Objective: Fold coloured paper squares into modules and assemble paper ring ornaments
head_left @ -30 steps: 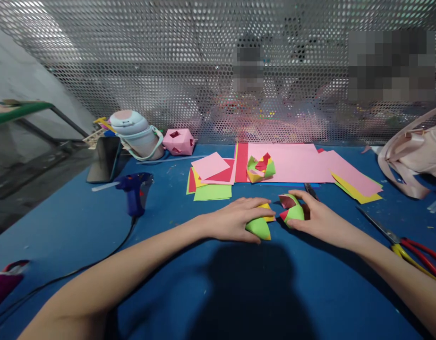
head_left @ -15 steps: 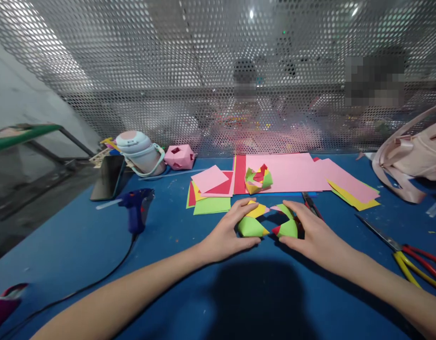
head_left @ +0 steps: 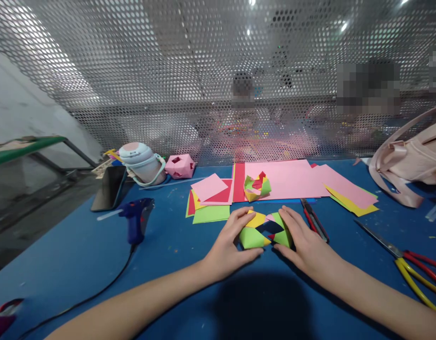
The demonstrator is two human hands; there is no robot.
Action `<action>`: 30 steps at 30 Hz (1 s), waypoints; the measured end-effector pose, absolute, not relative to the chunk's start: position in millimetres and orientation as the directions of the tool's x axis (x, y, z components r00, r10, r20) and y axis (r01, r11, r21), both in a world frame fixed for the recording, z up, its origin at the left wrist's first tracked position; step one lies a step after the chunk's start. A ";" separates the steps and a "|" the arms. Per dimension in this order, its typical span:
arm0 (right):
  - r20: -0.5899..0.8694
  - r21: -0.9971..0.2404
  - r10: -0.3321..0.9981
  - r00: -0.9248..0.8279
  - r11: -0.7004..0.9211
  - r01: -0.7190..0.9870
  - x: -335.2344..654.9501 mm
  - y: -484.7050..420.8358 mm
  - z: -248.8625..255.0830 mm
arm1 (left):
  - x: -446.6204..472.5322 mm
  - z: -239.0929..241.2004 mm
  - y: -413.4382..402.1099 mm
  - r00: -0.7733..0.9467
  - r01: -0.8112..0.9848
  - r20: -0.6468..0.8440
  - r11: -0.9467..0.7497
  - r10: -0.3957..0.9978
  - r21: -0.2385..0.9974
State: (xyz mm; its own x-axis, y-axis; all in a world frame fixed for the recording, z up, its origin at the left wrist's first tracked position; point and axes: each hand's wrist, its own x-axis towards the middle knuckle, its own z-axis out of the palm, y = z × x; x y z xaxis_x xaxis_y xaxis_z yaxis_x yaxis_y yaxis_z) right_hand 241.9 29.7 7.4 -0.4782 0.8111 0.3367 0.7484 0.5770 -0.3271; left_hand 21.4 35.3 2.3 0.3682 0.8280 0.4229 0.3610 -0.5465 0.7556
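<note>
My left hand [head_left: 235,238] is closed round a folded paper piece [head_left: 252,237] in green and yellow. A second folded paper piece [head_left: 283,236], green with pink and red corners, sits in the grip of my right hand [head_left: 302,238]. The two pieces meet at their points over the blue table, with a dark gap showing between them. Just beyond my hands, a smaller folded paper piece [head_left: 253,191] in green, yellow and red rests on the pink sheets [head_left: 285,179].
Loose coloured squares [head_left: 212,213] lie left of centre. A blue glue gun [head_left: 135,219] with its cord is at left, near a phone [head_left: 109,188], a lidded cup [head_left: 143,165] and a pink paper box [head_left: 180,166]. Rightward are a cutter [head_left: 315,221], scissors [head_left: 398,252] and a bag [head_left: 412,153].
My hands have come closer together, bringing the two folded paper pieces from slightly apart to touching. The view has tilted up a little.
</note>
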 end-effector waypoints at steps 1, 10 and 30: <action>0.336 -0.326 0.810 -0.480 0.579 0.748 240.8 29.3 7.3 | 22.1 1.7 35.1 0.363 0.362 0.435 -0.555 0.824 0.749; 0.299 -0.328 0.805 -0.512 0.590 0.738 238.5 27.7 11.5 | 22.2 -1.6 34.5 0.437 0.392 0.443 -0.609 0.783 0.690; 0.097 -0.542 0.833 -0.544 0.503 0.673 239.8 37.1 24.5 | 28.6 -1.7 32.1 0.410 0.475 0.316 -0.496 0.856 0.727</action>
State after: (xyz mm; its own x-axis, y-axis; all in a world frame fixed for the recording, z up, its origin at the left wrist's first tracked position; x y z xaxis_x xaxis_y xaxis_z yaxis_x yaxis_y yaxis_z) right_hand 239.8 37.1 24.5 -0.5441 0.8334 0.0968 0.6733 0.5025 -0.5423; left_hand 28.6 32.1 -1.7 0.4097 0.8558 0.3158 0.4750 -0.4957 0.7271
